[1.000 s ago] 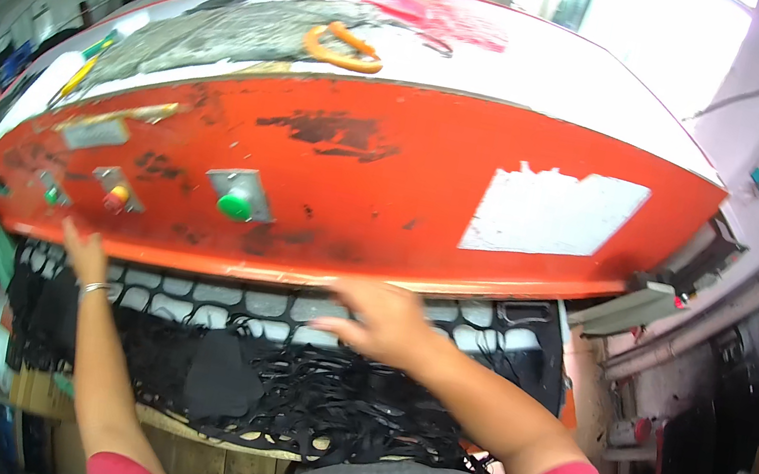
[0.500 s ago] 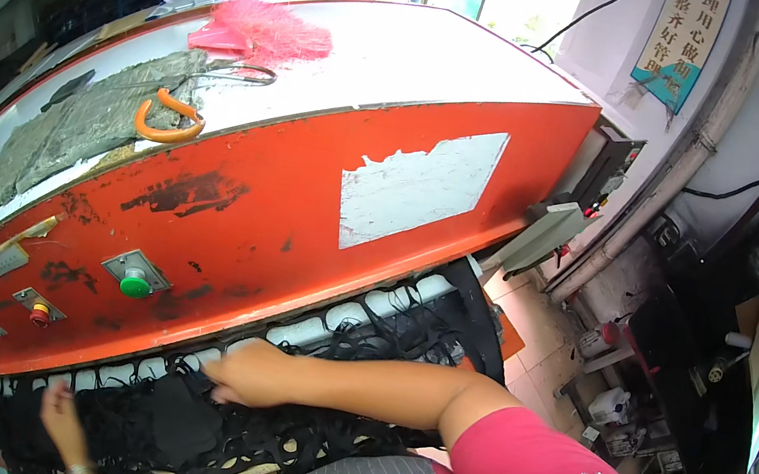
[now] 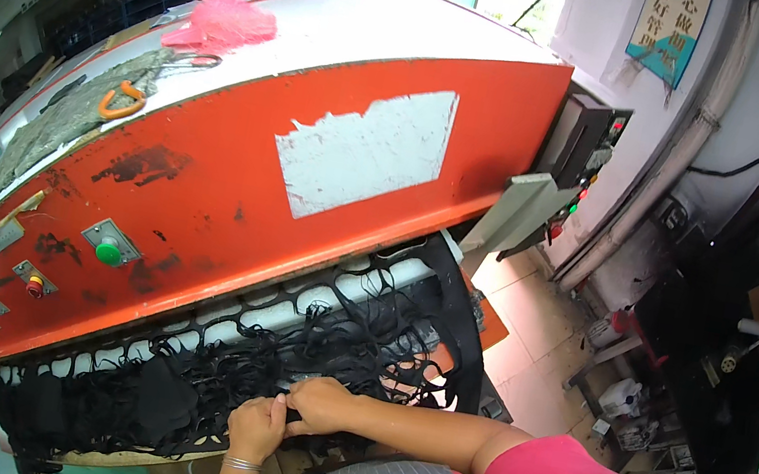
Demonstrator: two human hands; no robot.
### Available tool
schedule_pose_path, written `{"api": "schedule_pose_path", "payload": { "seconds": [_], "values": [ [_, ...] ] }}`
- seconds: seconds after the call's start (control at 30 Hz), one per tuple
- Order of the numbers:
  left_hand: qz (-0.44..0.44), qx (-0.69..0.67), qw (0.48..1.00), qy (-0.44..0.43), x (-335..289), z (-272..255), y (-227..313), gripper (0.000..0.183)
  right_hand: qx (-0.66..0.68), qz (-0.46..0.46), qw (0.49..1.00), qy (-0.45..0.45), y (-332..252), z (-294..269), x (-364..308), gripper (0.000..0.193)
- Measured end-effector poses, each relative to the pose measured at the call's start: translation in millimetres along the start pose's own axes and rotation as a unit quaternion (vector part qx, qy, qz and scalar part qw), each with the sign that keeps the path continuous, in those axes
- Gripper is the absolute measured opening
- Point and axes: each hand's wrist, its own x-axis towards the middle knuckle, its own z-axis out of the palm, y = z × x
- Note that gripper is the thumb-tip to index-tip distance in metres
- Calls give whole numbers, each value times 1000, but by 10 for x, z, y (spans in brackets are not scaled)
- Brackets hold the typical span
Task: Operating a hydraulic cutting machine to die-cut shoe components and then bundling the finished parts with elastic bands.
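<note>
L hand, R hand gripped black, stringy cut-out sheet; step prob. gathering; next needed firm hold.

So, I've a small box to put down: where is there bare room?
The white top looks bare from the pink fluff to the right edge. Crowded: below the orange-red panel, black strips tangle by the left hand and right hand.
</note>
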Motion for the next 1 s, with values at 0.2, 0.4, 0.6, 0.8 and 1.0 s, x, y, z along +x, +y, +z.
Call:
{"api": "schedule_pose_path", "payload": {
  "seconds": [0.2,0.4,0.6,0.8,1.0],
  "values": [
    [-49,14,998,-22,-302,-77,83,41,227,-107,961,-113,186,-328,-401,49],
    [-33,-5,975,-222,-228,-374,238,41,-173,35,974,143,1538,-969,-777,72],
    [-59,-413,902,-108,532,80,832,28,-224,97,969,-49,1683,-1073,-948,72],
    [-198,-627,746,-107,1415,1275,995,34,-187,60,966,-170,1956,-1026,-696,74],
    [-301,-646,685,-154,1682,1424,1023,53,-165,79,927,-328,2023,-1121,-515,75]
  ]
}}
